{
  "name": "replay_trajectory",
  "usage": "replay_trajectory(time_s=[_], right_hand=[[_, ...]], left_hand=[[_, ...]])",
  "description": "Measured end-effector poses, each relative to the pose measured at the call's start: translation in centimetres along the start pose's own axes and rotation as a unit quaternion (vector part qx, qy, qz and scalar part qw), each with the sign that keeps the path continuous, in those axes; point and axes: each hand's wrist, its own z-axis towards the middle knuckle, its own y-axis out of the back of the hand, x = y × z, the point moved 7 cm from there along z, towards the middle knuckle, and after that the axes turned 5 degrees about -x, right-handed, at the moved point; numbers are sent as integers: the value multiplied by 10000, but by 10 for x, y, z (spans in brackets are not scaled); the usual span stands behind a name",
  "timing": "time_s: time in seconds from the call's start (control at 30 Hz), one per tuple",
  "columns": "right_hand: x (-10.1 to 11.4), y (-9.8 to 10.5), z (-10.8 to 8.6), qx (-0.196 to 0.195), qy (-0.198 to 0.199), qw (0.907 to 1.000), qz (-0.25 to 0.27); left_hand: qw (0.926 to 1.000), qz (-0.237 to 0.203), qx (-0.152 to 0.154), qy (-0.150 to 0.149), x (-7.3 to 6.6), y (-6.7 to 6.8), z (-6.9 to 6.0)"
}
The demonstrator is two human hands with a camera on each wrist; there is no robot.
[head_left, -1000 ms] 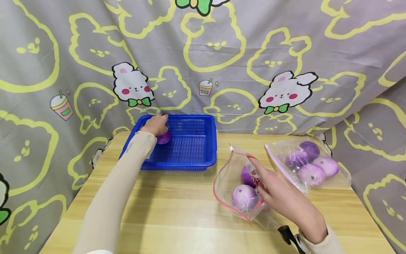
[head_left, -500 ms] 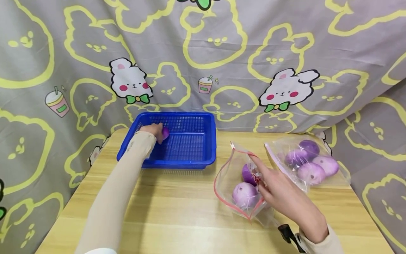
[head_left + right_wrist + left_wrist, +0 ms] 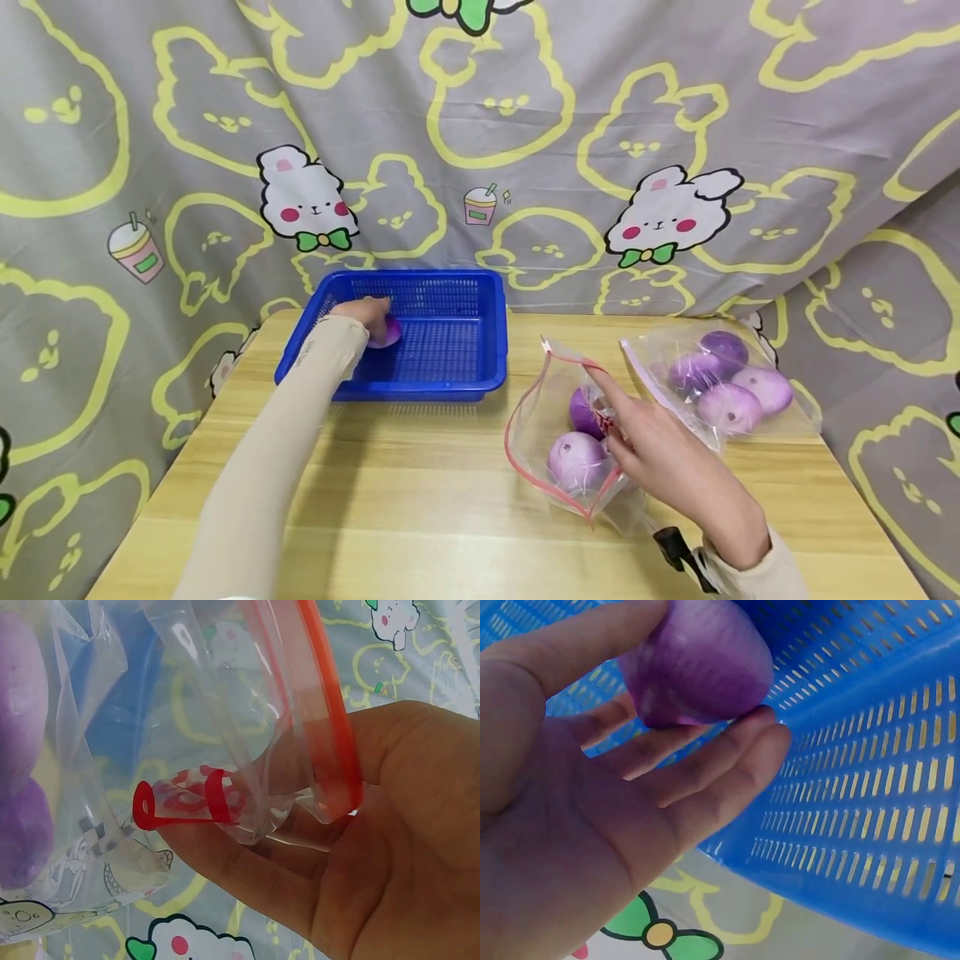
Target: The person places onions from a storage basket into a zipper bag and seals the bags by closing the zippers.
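Observation:
In the head view, my left hand (image 3: 363,313) reaches into a blue plastic basket (image 3: 420,388) with slotted sides. It grips a red onion (image 3: 705,660); the left wrist view shows the thumb on one side and the fingers beneath. My right hand (image 3: 663,446) pinches the side of a clear zip bag (image 3: 531,417) with a red seal strip, holding its mouth open. Through the plastic, a pale purple onion (image 3: 577,460) and a darker onion (image 3: 583,412) are visible. The right wrist view shows the bag film (image 3: 225,795) bunched between thumb and fingers.
A second clear bag (image 3: 645,367) with a purple strip lies at the table's right, with several onions (image 3: 731,408) inside. A patterned grey curtain (image 3: 517,100) hangs behind the wooden table (image 3: 420,500). A black strap piece (image 3: 678,550) sits by my right wrist.
My left hand has shifted slightly down into the basket around the onion, which has moved a little. My right hand and the bag have stayed in place.

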Motion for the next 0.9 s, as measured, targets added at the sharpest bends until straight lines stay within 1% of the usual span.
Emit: replay_trajectory(time_s=[0.03, 0.07, 0.13, 0.17, 0.27, 0.3, 0.4, 0.53, 0.57, 0.73, 0.9], right_hand=[[0, 0, 1, 5, 14, 10000, 13], [1, -1, 1, 16, 35, 10000, 26], [2, -1, 3, 21, 76, 10000, 35], [3, -2, 3, 21, 110, 9999, 43], [4, -1, 4, 5, 158, 9999, 52], [5, -1, 4, -2, 159, 9999, 58], [5, -1, 3, 6, 168, 9998, 80], [6, -1, 2, 25, 198, 9998, 62], [5, -2, 2, 33, 202, 9998, 60], [4, -1, 1, 0, 213, 9998, 14], [2, -1, 0, -4, 190, 9998, 47]], left_hand=[[10000, 8, -11, -38, 0, 1, -1], [9998, 139, -13, -126, -1, 1, -2], [9977, 563, -33, -389, -4, 3, -1], [9965, 677, -35, -487, -6, 3, -1], [9897, 1187, -142, -794, -10, 7, 2], [9884, 1262, -146, -835, -10, 8, 4], [9890, 1217, -84, -839, -6, 10, 7], [9887, 1179, 9, -922, 1, 10, 11], [9891, 1165, 31, -899, 2, 9, 11], [9869, 1230, 36, -1039, -4, 6, 12], [9838, 1152, -84, -1370, -11, 1, 11]])
